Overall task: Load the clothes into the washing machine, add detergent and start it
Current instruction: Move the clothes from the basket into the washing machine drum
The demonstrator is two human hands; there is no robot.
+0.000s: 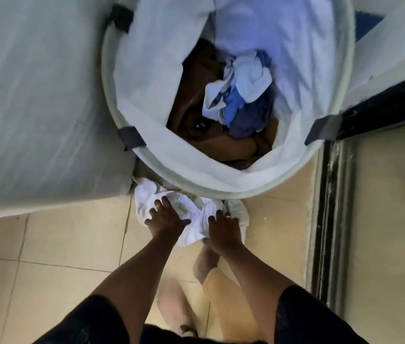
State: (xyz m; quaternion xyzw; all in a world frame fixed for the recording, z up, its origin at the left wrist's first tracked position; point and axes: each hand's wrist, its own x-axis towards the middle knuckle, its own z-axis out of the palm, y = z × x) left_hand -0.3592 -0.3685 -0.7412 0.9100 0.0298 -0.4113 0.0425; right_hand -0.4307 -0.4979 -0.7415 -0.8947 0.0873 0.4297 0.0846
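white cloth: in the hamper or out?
Out. The white cloth lies crumpled on the floor, just outside the hamper rim, with the left hand and right hand on it.

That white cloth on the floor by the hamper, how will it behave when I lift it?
Likely floppy: the white cloth lies crumpled in folds on the tiles, so it should sag and trail from the left hand and right hand. Probably light; it looks thin. One edge seems tucked under the hamper, so it may snag.
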